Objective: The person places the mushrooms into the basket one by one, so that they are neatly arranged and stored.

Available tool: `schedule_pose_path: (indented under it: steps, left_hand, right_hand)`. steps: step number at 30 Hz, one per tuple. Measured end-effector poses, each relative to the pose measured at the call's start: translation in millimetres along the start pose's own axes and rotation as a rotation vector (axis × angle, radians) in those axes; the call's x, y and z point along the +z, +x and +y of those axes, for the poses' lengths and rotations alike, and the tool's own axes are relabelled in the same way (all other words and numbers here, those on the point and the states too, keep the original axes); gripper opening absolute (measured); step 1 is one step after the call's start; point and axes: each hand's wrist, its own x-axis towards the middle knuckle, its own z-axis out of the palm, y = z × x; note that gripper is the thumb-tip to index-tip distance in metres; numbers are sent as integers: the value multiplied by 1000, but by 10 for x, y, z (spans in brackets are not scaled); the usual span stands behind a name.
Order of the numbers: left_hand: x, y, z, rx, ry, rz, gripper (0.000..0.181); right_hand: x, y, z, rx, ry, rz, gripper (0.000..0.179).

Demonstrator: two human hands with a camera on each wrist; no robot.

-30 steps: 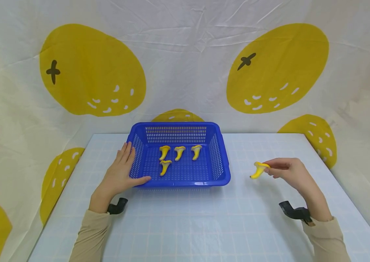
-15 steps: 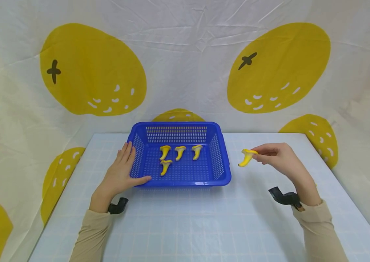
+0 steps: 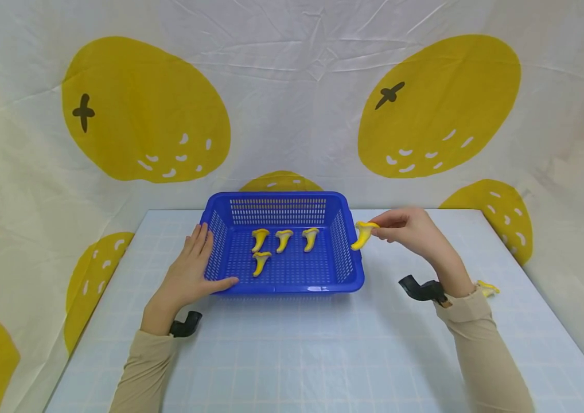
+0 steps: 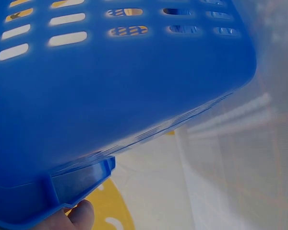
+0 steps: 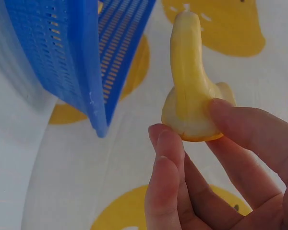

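Note:
Between thumb and fingertips, my right hand point(image 3: 413, 232) pinches a yellow chanterelle-like mushroom point(image 3: 362, 236) by its cap. In the head view it overlaps the right rim of the blue plastic basket point(image 3: 292, 289); the right wrist view shows its pale stem point(image 5: 187, 57) apart from the basket wall point(image 5: 89, 72). My left hand point(image 3: 183, 282) rests on the basket's left front corner, fingers straight along the side rim and thumb on the front rim. Several similar mushrooms lie inside: three in a back row, such as the middle one point(image 3: 284, 241), and one front-left mushroom point(image 3: 261, 263).
Another yellow mushroom point(image 3: 488, 288) lies on the table at the right, partly hidden behind my right sleeve point(image 3: 478, 332). A light-blue checked cover point(image 3: 292, 355) lies over the table. Behind it hangs a white cloth point(image 3: 292, 115) with yellow fruit prints.
My right hand has carried the mushroom left and away from me, from over the table to the basket's right rim. The mushroom behind the right sleeve has come into view. My left hand stays put.

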Motion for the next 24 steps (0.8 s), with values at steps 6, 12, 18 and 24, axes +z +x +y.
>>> schedule_pose_path:
  steps: [6,12,18,24]
  left_hand:
    - [-9,-7,12,-7,0,1,127]
    - [-1,-6,10,-1,-6,2,127]
    - [1,-2,0,0,-5,-2,127]
    - [-3,-6,2,-6,-8,-3,128]
  right_hand:
    - [110,205,-113,7,-20,-44,27]
    - [263,426,-213,14,-39,-80,23]
    - [419,606,-354,-22,-74,-115,20]
    - [606,771,-458,-41,-93,-137,19]
